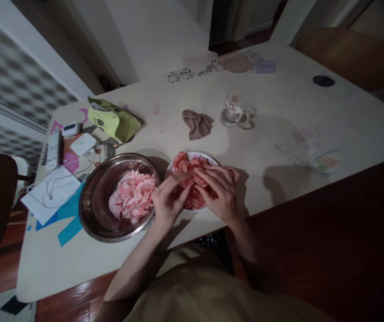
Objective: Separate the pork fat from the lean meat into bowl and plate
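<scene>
Red raw meat (196,203) heaped on white plate (212,158); left hand (170,196) and right hand (222,192) pinch one piece (200,180) just above it. Slick surface could let it slip; left hand, crowding the steel bowl (94,197), might knock it if the wrist drifts

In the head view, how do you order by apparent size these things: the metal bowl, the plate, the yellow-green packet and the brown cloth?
1. Metal bowl
2. Plate and yellow-green packet: too alike to rank, as the plate is partly covered
3. Brown cloth
</scene>
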`<state>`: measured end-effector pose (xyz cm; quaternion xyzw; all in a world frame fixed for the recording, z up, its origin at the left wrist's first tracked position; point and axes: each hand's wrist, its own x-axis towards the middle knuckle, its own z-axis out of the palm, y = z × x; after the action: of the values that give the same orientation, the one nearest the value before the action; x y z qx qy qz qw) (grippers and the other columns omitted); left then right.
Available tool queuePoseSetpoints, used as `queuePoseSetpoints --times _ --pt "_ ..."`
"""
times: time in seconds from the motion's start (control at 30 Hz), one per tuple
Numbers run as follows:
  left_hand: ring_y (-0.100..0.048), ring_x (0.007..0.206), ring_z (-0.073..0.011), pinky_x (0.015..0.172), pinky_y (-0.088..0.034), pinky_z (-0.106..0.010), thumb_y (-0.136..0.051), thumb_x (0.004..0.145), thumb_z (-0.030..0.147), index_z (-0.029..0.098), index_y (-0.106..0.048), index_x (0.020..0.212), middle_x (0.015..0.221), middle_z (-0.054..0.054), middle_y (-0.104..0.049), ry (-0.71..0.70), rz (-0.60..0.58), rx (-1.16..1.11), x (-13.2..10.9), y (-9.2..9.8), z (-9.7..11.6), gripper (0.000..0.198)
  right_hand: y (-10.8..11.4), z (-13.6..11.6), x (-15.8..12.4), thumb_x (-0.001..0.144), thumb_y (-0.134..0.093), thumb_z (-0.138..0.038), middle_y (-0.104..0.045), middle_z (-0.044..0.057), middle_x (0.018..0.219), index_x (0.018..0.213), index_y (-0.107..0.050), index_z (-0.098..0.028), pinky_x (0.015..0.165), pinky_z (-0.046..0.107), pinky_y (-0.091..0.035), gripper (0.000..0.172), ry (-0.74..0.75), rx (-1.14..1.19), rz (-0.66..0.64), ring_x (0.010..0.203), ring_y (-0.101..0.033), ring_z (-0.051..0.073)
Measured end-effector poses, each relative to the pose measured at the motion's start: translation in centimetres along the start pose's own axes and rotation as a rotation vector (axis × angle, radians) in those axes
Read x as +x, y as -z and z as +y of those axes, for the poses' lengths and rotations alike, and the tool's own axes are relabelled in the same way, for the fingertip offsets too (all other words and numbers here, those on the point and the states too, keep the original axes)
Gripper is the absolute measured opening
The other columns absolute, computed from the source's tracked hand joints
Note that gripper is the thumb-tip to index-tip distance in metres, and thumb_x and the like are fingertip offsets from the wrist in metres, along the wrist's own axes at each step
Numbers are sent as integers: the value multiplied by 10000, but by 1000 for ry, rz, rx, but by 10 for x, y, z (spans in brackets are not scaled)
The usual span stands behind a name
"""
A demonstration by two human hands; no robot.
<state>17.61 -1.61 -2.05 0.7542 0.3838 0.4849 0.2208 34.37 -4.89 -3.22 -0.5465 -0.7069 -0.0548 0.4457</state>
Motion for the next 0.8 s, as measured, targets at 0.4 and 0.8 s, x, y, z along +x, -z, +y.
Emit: queuePoseSetpoints --times 0.4,0.8 --pt "-756 965 -181 896 -613 -320 -700 917 144 201 -745 1013 992 -62 -785 -92 -23 -108 1 -1 0 120 7 5 5 1011 -536 -261 -675 46 1381 1386 -553 -264 1189 464 -356 376 3 235 -163 1364 -563 215" --pt "-747 873 -153 832 -605 -270 -761 866 161 190 -748 1016 959 -50 -790 -51 2 -72 2 -1 -1 154 8 13 7 955 -653 -204 -750 29 1245 1306 -644 -299 1081 444 -493 363 85 270 -16 1203 -684 195"
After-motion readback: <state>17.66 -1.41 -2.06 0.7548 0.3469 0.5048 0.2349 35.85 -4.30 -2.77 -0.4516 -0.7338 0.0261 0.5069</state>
